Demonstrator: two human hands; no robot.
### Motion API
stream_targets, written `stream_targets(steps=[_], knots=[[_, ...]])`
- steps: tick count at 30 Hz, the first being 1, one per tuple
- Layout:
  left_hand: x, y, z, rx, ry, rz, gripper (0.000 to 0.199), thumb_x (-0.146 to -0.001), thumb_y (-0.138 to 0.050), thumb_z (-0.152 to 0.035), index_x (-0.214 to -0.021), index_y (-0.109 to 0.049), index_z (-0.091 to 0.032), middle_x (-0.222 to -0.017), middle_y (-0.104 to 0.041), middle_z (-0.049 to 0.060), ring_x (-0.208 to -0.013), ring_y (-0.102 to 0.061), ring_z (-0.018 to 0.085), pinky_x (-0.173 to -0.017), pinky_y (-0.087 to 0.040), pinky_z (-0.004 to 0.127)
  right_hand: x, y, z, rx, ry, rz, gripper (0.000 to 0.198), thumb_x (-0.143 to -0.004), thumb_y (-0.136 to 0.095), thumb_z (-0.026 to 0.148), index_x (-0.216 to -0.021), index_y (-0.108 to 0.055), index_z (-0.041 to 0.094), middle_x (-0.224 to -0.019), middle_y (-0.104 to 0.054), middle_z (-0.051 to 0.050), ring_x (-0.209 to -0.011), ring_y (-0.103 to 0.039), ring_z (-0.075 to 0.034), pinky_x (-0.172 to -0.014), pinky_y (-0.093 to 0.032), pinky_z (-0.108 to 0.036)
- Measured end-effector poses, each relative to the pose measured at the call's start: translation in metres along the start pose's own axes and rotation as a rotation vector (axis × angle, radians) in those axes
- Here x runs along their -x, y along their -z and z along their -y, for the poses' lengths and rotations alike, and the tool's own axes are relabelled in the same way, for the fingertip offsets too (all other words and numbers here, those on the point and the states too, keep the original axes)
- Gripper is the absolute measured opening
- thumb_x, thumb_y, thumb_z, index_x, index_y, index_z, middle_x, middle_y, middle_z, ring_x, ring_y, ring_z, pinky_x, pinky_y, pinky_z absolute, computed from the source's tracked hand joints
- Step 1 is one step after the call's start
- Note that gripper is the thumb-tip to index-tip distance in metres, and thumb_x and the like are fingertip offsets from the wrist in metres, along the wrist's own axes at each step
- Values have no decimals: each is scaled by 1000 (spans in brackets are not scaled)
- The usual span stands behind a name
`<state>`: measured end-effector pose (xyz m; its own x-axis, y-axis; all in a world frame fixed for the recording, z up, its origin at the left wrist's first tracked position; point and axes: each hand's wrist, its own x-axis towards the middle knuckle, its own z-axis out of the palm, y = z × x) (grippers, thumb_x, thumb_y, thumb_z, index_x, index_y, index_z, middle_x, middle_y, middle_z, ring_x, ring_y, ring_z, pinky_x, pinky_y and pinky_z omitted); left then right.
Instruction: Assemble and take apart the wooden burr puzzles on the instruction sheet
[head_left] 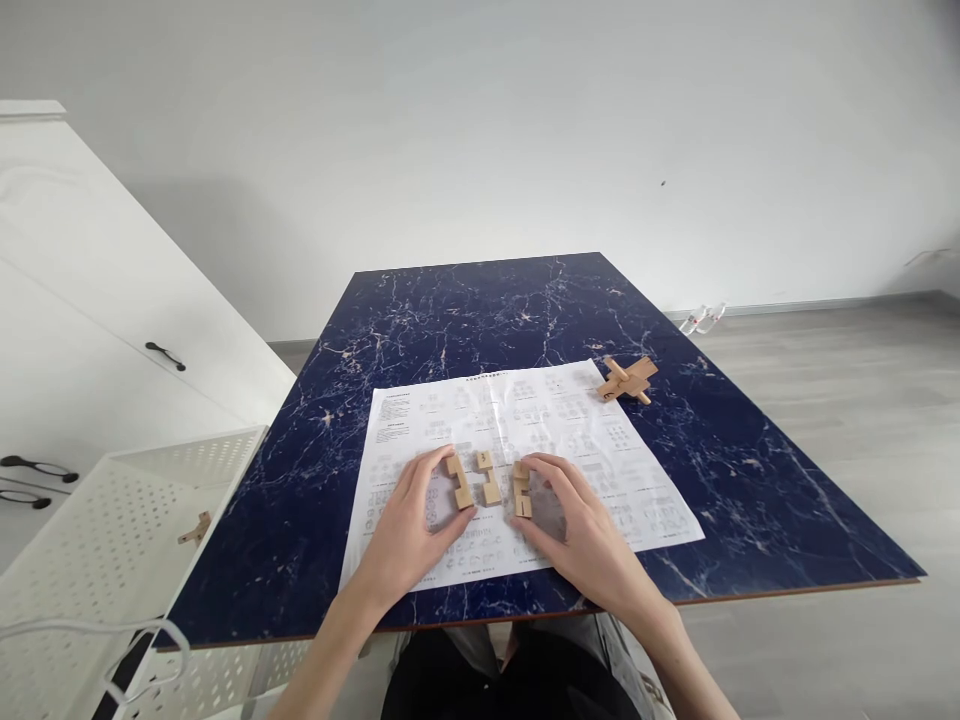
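Observation:
Three notched wooden puzzle pieces lie roughly in a row on a printed instruction sheet (517,405). My left hand (405,525) grips the left puzzle piece (460,482) by its two ends, thumb at the near end and fingers at the far end. The middle puzzle piece (488,478) lies between my hands, touched by neither. With thumb and fingers at its ends, my right hand (577,520) grips the right puzzle piece (522,490). An assembled wooden cross puzzle (628,380) rests at the sheet's upper right corner.
The sheet lies on a dark blue marbled table (465,310). On the left stand a white cabinet (112,300) and a white perforated basket (105,540) with a small wooden piece (195,528) in it. A white cable (161,630) hangs at the lower left.

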<state>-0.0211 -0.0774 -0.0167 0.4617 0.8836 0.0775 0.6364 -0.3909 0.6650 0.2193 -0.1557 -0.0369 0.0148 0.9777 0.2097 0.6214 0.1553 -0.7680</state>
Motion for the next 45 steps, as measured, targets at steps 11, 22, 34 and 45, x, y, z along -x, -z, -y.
stream_targets(steps=[11, 22, 34, 45], knots=[[1, 1, 5, -28, 28, -40, 65, -99, -72, -46, -154, -37, -38, -156, -54, 8, -144, -56, 35, -115, -51, 56, -2, -1, 1, -25, -53, -7, 50, -104, -63, 38, -150, -45, 35, -152, -56, -11, -140, -57, -34, -110, -56, -56], [0, 0, 5, -125, -91, -56, 41, -93, -76, -52, -124, -61, -28, -128, -56, 9, -124, -59, 34, -100, -56, 51, -1, -4, -1, 10, -76, -59, 47, -101, -67, 42, -145, -52, 35, -146, -57, -10, -133, -62, -35, -101, -62, -51], [-1, 6, -9, 90, 66, -75, 41, -106, -49, -61, -87, -49, -24, -77, -48, -2, -59, -44, 15, -57, -33, 29, -1, -2, 1, -11, -138, -40, 49, -99, -70, 44, -144, -51, 35, -147, -53, -10, -131, -62, -34, -98, -64, -50], [-5, 16, -27, 946, 331, 149, 37, -107, -51, -52, -132, -64, -28, -93, -47, 3, -75, -45, 17, -78, -47, 37, 0, 0, -1, -37, -123, -240, 49, -97, -70, 50, -138, -54, 29, -132, -55, -13, -97, -66, -26, -89, -60, -47]])
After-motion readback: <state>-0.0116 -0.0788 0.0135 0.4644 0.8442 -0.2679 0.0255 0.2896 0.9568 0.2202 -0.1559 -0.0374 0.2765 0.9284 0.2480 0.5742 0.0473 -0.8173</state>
